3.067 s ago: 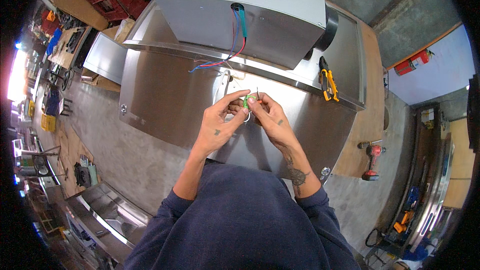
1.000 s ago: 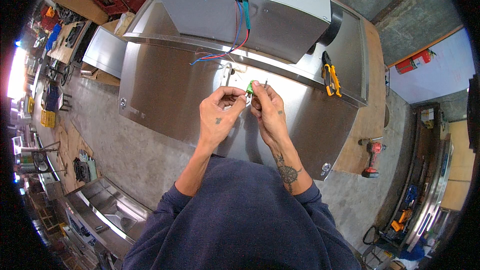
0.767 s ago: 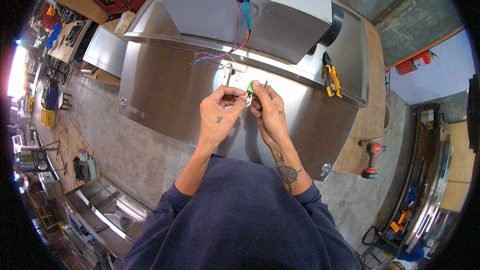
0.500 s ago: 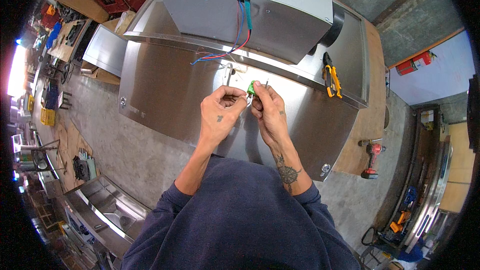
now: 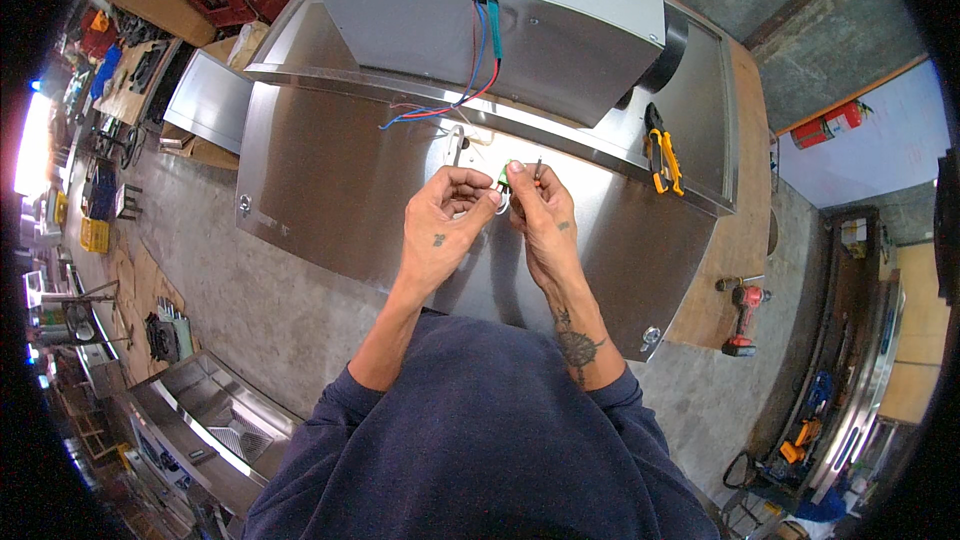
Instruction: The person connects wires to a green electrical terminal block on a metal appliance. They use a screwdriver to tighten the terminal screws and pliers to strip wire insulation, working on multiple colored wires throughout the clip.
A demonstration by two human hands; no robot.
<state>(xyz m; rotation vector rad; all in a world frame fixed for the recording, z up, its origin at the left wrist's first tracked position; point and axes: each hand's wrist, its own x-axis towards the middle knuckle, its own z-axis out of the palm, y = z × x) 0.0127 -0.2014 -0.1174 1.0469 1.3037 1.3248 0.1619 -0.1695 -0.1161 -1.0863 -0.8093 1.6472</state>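
Note:
My right hand (image 5: 545, 210) pinches a small green connector (image 5: 505, 174), the kind that looks like a terminal block, between thumb and forefinger. A thin dark shaft (image 5: 540, 166), perhaps a small screwdriver, sticks up from the same hand's fingers. Right beside it my left hand (image 5: 447, 210) is closed, its thumb and forefinger at the connector's lower end on what looks like a short white wire (image 5: 503, 206). The fingers partly hide where wire and connector meet. Both hands are held above a brushed stainless steel panel (image 5: 320, 180).
Beyond the hands stands a metal box (image 5: 480, 35) with loose red and blue wires (image 5: 450, 110) hanging from it. A white cable (image 5: 457, 140) emerges at a hole in the panel. Yellow-handled pliers (image 5: 662, 155) lie at right; a red cordless drill (image 5: 745, 315) rests farther right.
Both hands stay close together with small finger shifts. The right fingers have turned slightly, covering more of the green connector, and the thin shaft has tilted a little.

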